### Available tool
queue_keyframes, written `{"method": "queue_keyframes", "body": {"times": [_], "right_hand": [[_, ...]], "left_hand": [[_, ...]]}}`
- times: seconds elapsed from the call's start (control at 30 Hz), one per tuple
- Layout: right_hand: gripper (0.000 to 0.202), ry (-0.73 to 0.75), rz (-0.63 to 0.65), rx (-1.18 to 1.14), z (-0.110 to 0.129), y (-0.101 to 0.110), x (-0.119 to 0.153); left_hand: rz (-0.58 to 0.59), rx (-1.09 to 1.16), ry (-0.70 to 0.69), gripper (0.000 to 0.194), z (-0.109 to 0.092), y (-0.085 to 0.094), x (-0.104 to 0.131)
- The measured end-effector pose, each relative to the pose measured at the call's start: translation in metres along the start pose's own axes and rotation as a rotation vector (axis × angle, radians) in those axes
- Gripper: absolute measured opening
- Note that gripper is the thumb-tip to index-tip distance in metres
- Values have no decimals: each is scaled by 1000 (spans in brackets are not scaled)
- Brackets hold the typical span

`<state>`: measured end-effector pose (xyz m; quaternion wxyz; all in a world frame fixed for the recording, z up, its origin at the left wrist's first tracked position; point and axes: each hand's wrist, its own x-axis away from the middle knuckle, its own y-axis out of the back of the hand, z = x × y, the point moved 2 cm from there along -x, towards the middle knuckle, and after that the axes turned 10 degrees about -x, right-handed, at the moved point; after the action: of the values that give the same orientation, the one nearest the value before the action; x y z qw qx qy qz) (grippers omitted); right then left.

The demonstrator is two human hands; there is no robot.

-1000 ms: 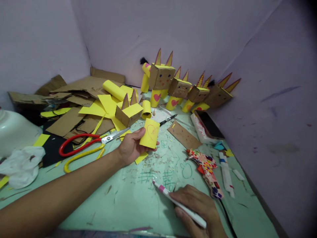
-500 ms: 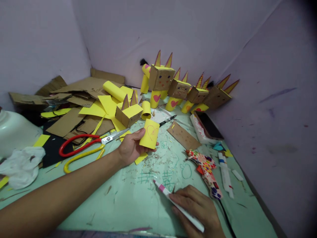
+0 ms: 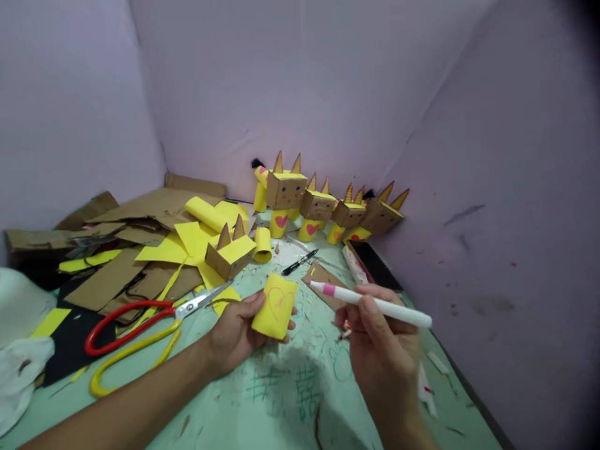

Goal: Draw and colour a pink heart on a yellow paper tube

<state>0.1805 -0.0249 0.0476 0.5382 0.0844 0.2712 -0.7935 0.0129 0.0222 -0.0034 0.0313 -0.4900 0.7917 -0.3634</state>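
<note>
My left hand (image 3: 241,331) is closed around a yellow paper tube (image 3: 276,309) with a heart outline drawn on its front. In my right hand (image 3: 382,340) is a white marker (image 3: 389,306) with a pink band, its tip pointing left toward the tube but apart from it. Behind the tube, a cardboard box head (image 3: 232,256) with two pointed ears rests beside a short yellow tube (image 3: 263,245). A black pen (image 3: 300,262) lies on the table just beyond.
Scissors (image 3: 135,325) with red and yellow handles lie left of my left hand, before cardboard and yellow paper scraps (image 3: 110,278). Several box-headed figures (image 3: 285,190) stand along the back wall. A dark phone-like slab (image 3: 375,265) rests behind my right hand. Doodles mark the green table (image 3: 234,406).
My right hand has lifted the marker from near the table and brought it up beside the tube. The whole view has tilted up, so things sit lower in it.
</note>
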Motion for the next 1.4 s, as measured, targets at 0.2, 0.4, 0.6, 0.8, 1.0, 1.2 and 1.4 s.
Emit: {"method": "queue_keyframes", "body": {"times": [0.2,0.4,0.6,0.8,1.0,1.2,1.4], "right_hand": [[11,134,28,63,-22,-19,7],[13,95,79,135,-35,-6,17],[14,114,145,204,-37,-11,15],[14,127,187,171,-38,-14,16],[13,110,184,187,-39,-13,16],[15,63,125,216,-39,-13,17],[14,29,102,170,-38,-15,18]], "left_hand": [[-51,38,21,29,3,-6,0],[-58,71,36,31,3,-6,0],[-60,60,15,27,5,-3,-1],[-31,59,1,29,7,-2,0],[-60,84,17,28,8,-1,-1],[-48,81,12,26,7,-2,-2],[-44,76,10,26,8,-1,-2]]}}
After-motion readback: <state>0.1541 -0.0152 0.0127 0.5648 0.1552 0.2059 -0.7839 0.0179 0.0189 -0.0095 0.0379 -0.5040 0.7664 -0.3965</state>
